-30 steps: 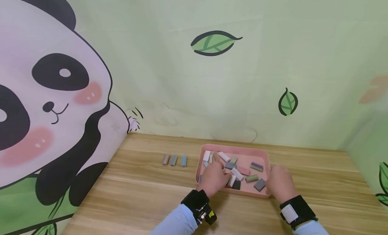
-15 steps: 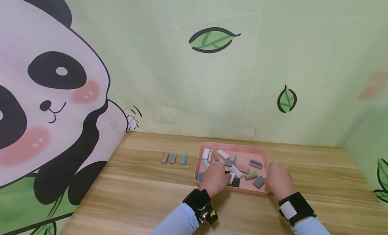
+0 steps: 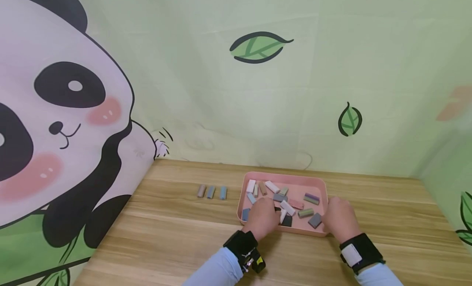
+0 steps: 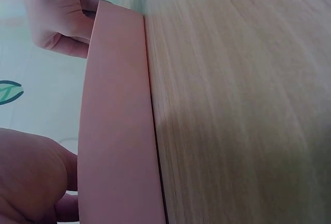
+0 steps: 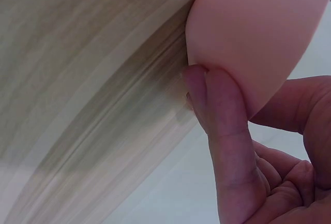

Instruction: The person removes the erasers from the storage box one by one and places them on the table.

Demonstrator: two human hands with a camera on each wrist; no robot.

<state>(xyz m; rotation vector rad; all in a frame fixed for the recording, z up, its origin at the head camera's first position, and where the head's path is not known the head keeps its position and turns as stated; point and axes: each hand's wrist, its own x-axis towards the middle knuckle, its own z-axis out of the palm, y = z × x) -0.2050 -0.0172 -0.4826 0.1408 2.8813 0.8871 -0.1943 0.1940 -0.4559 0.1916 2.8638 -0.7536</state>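
Note:
A shallow pink tray [image 3: 291, 177] holds several short coloured blocks, chalk-like in shape. My left hand [image 3: 262, 215] reaches over its front wall, fingers curled. A dark piece [image 3: 277, 209] shows between thumb and forefinger there; most of it is hidden by the hand. My right hand [image 3: 340, 218] grips the tray's front right corner. In the right wrist view the thumb [image 5: 227, 125] presses the outside of the pink wall [image 5: 253, 32], other fingers behind it. Beside my left hand lie a white block [image 3: 287, 208], a black block [image 3: 287, 221] and a blue block [image 3: 246, 214].
Three blocks stand apart in a row left of the tray: a brownish one [image 3: 201, 191], a grey-blue one [image 3: 210, 191] and a light blue one [image 3: 223, 192]. The wooden table [image 3: 166, 220] meets a printed cloth backdrop [image 3: 206, 114] behind the tray.
My left hand has drawn back from the brown block toward the tray's front, and its fingers have curled in, with a dark piece now showing at them. The right hand stays at the corner.

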